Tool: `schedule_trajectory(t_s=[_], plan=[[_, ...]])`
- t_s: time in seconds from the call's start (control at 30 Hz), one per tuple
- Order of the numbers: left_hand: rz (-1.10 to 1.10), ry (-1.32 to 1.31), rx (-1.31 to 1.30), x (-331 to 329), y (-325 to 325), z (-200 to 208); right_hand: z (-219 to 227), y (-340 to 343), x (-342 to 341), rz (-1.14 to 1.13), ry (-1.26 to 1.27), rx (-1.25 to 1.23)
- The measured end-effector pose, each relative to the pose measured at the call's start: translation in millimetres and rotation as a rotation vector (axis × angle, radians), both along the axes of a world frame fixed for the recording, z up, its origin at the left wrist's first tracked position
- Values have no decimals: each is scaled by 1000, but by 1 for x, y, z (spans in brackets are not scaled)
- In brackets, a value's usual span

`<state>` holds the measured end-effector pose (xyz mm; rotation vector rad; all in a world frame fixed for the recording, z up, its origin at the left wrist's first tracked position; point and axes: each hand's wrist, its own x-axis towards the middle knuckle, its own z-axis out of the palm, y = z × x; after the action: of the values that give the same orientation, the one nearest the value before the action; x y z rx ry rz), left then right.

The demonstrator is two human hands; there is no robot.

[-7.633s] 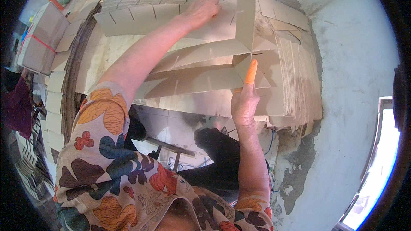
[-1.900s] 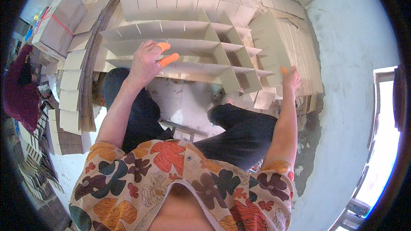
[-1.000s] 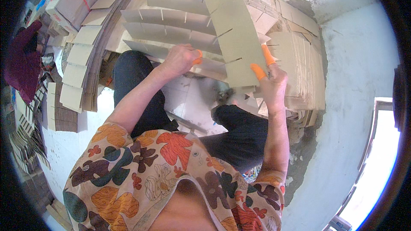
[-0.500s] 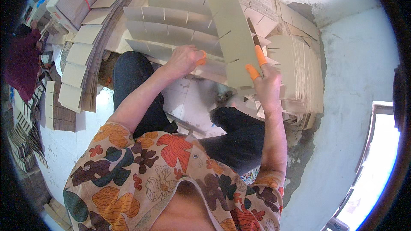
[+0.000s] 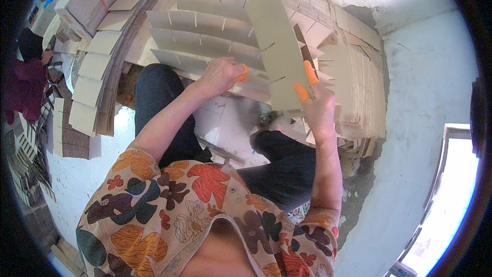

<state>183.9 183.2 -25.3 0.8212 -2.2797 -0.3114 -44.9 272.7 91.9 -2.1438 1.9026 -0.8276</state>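
Note:
My right hand point(image 5: 320, 106), with orange finger cots on thumb and forefinger, grips a long slotted cardboard strip point(image 5: 274, 46) by its right edge. The strip stands tilted, its pointed top corner away from me and several short slits along it. My left hand point(image 5: 221, 76) is closed, an orange cot on one finger, in front of several upright slotted cardboard strips point(image 5: 205, 41) standing in rows. Whatever its fingers hold is hidden. Smaller cardboard pieces point(image 5: 310, 30) stand crosswise just behind the held strip.
Stacks of cardboard pieces line the left point(image 5: 97, 66) and right point(image 5: 353, 82). A taped carton point(image 5: 84, 2) sits at the far left, near another person in dark red point(image 5: 25, 90). A peeling pale blue wall point(image 5: 420, 87) rises on the right. My knees are below the work.
The held strip has tipped slightly left at its top and lowered a little. Both hands have barely moved. The person at the far left has shifted.

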Motion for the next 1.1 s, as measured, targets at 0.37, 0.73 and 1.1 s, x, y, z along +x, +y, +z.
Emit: schedule_trajectory(t_s=[0.37,0.73,1.1], plan=[[26,-22,-12,-1,-4,-11,-7,3,1,-49,-51,-100],[-39,-17,14,-1,-2,-1,-8,2,4,-31,-49,12],[-46,11,44,-7,-2,1,-87,-16,-2,340,69,8]])
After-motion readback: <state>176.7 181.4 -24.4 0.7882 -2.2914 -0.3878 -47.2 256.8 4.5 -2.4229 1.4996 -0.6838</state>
